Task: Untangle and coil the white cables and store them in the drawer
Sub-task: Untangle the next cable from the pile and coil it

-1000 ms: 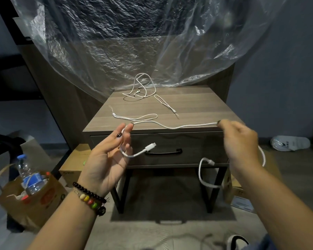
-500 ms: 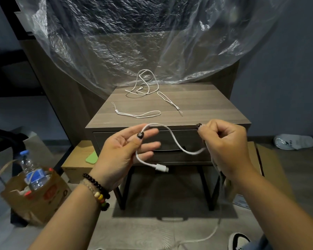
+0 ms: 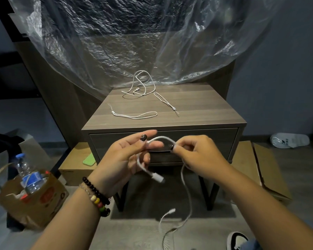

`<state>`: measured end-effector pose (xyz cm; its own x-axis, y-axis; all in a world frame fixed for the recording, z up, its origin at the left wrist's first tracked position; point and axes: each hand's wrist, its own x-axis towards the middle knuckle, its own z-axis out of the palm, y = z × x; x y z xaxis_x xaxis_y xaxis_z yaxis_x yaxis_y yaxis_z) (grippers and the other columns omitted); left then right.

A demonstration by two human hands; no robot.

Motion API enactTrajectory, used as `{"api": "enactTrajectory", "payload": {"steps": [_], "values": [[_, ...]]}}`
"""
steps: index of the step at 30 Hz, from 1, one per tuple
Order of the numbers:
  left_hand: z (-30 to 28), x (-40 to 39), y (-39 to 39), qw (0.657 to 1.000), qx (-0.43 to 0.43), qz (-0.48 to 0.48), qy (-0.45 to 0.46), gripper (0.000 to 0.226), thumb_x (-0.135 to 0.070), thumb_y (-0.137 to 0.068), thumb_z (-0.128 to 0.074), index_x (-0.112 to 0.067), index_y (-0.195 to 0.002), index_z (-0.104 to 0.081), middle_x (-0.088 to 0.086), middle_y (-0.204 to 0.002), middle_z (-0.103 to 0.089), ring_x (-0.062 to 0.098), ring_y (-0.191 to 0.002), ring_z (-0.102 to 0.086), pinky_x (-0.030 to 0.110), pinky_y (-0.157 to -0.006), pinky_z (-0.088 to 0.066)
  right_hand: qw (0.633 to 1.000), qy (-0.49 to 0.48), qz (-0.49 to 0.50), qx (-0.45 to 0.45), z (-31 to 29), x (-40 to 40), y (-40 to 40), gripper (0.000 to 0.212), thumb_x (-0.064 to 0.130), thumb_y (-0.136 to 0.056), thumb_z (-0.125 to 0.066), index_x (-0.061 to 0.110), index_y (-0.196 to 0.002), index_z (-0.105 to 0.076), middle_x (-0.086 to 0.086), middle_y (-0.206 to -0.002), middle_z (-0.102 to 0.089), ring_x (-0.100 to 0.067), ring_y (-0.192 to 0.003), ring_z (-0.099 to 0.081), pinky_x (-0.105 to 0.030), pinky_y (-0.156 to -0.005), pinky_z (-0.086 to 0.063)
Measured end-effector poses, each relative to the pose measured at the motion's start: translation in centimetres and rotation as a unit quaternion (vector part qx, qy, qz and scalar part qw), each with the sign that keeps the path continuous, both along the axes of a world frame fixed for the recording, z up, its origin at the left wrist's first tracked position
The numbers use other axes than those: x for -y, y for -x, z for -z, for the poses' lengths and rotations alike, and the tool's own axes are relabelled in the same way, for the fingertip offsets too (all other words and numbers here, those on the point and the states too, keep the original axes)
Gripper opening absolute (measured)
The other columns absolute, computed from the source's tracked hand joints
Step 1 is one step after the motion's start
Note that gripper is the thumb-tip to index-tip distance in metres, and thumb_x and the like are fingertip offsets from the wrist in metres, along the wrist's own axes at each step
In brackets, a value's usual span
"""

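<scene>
A white charging cable point(image 3: 185, 186) runs between both hands in front of the closed drawer point(image 3: 206, 139) of the grey nightstand point(image 3: 197, 109). My left hand point(image 3: 126, 156) pinches it under the thumb, and a plug end hangs below the fingers. My right hand point(image 3: 193, 152) pinches the cable close beside the left, forming a small loop. The rest trails down to the floor. On the nightstand top lie a tangled thin white cable point(image 3: 141, 87) and two white cords point(image 3: 134, 115) point(image 3: 167, 103).
Crinkled clear plastic sheet point(image 3: 134, 42) hangs behind the nightstand. A paper bag with a water bottle point(image 3: 28, 175) stands at left. Cardboard boxes point(image 3: 260, 165) lie beside and under the stand. A white slipper point(image 3: 289, 140) is on the floor at right.
My hands have come together from wide apart, folding the stretched cable into a small loop. The free length has dropped toward the floor.
</scene>
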<state>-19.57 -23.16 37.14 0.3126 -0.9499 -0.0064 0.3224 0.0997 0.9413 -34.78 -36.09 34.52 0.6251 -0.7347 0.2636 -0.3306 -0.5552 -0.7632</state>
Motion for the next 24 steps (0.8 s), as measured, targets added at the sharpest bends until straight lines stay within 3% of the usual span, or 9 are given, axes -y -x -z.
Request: {"api": "enactTrajectory", "payload": {"steps": [2, 5, 8, 10, 12, 14, 16, 20, 24], "values": [[0.2, 0.2, -0.2, 0.999, -0.043, 0.024, -0.010, 0.038, -0.009, -0.084, -0.060, -0.003, -0.121, -0.060, 0.010, -0.083, -0.069, 0.011, -0.058, -0.059, 0.020, -0.056, -0.054, 0.997, -0.057, 0.032, 0.046, -0.5, 0.3, 0.3, 0.014, 0.039, -0.078, -0.066, 0.030, -0.072, -0.074, 0.006, -0.055, -0.060, -0.006, -0.054, -0.049, -0.033, -0.061, -0.044], [0.8, 0.3, -0.5, 0.996, -0.011, 0.071, -0.047, 0.040, -0.012, -0.077, -0.063, -0.004, -0.116, -0.066, 0.007, -0.083, -0.066, 0.013, -0.075, -0.064, 0.027, -0.074, -0.055, 0.992, -0.095, 0.051, 0.066, -1.0, 0.2, 0.9, 0.015, 0.028, -0.083, -0.068, 0.024, -0.071, -0.076, -0.006, -0.061, -0.066, -0.006, -0.055, -0.048, -0.030, -0.059, -0.041], [1.2, 0.3, -0.3, 0.994, 0.014, 0.092, -0.063, 0.022, -0.010, -0.083, -0.066, -0.008, -0.103, -0.074, 0.005, -0.084, -0.069, 0.013, -0.084, -0.066, 0.030, -0.079, -0.055, 0.992, -0.100, 0.057, 0.051, -0.8, 0.0, 0.8, 0.016, 0.028, -0.083, -0.067, 0.027, -0.070, -0.076, -0.006, -0.067, -0.070, -0.011, -0.061, -0.057, -0.037, -0.064, -0.049], [0.9, 0.4, 0.1, 0.997, 0.009, 0.073, -0.038, 0.016, -0.015, -0.083, -0.065, -0.013, -0.093, -0.077, 0.005, -0.083, -0.069, 0.015, -0.085, -0.066, 0.029, -0.077, -0.056, 0.994, -0.085, 0.064, 0.029, -0.4, 0.0, 0.7, 0.017, 0.031, -0.083, -0.066, 0.030, -0.069, -0.076, 0.005, -0.065, -0.070, -0.010, -0.065, -0.062, -0.040, -0.071, -0.053], [0.5, 0.7, 0.6, 1.000, -0.018, 0.020, -0.006, 0.013, -0.016, -0.082, -0.064, -0.014, -0.080, -0.077, 0.007, -0.087, -0.070, 0.018, -0.092, -0.065, 0.032, -0.082, -0.053, 0.997, -0.055, 0.058, -0.009, -0.1, -0.1, 0.8, 0.017, 0.036, -0.082, -0.064, 0.034, -0.067, -0.072, 0.015, -0.059, -0.065, -0.009, -0.064, -0.060, -0.037, -0.067, -0.052], [0.1, 1.2, 0.9, 0.996, -0.066, -0.051, 0.008, 0.023, -0.019, -0.087, -0.054, -0.011, -0.077, -0.072, 0.012, -0.106, -0.070, 0.023, -0.107, -0.062, 0.039, -0.093, -0.048, 0.998, -0.016, 0.042, -0.050, 0.1, -0.6, 0.7, 0.018, 0.041, -0.082, -0.062, 0.036, -0.066, -0.068, 0.016, -0.059, -0.061, -0.010, -0.063, -0.057, -0.033, -0.064, -0.049], [-0.2, 1.7, 1.1, 0.987, -0.131, -0.090, 0.012, 0.030, -0.022, -0.098, -0.039, -0.009, -0.080, -0.060, 0.017, -0.118, -0.067, 0.027, -0.113, -0.061, 0.043, -0.099, -0.045, 0.997, 0.015, 0.021, -0.069, 0.2, -1.3, 0.5, 0.019, 0.043, -0.083, -0.059, 0.035, -0.067, -0.063, 0.010, -0.072, -0.060, -0.013, -0.073, -0.058, -0.037, -0.070, -0.050], [-0.1, 2.5, 1.3, 0.972, -0.204, -0.118, 0.026, 0.038, -0.033, -0.104, -0.026, -0.014, -0.081, -0.049, 0.019, -0.107, -0.070, 0.028, -0.100, -0.069, 0.045, -0.094, -0.048, 0.990, 0.080, -0.017, -0.111, 0.1, -2.5, 0.0, 0.025, 0.043, -0.091, -0.048, 0.032, -0.069, -0.051, 0.007, -0.082, -0.047, -0.017, -0.081, -0.053, -0.036, -0.071, -0.046], [-0.3, 2.9, 1.2, 0.958, -0.246, -0.137, 0.060, 0.040, -0.042, -0.101, -0.030, -0.009, -0.104, -0.053, 0.013, -0.086, -0.073, 0.023, -0.085, -0.072, 0.045, -0.079, -0.054, 0.989, 0.082, -0.057, -0.111, -0.1, -3.6, 0.1, 0.028, 0.043, -0.095, -0.044, 0.034, -0.068, -0.045, 0.009, -0.086, -0.044, -0.010, -0.076, -0.050, -0.034, -0.067, -0.046]]}}
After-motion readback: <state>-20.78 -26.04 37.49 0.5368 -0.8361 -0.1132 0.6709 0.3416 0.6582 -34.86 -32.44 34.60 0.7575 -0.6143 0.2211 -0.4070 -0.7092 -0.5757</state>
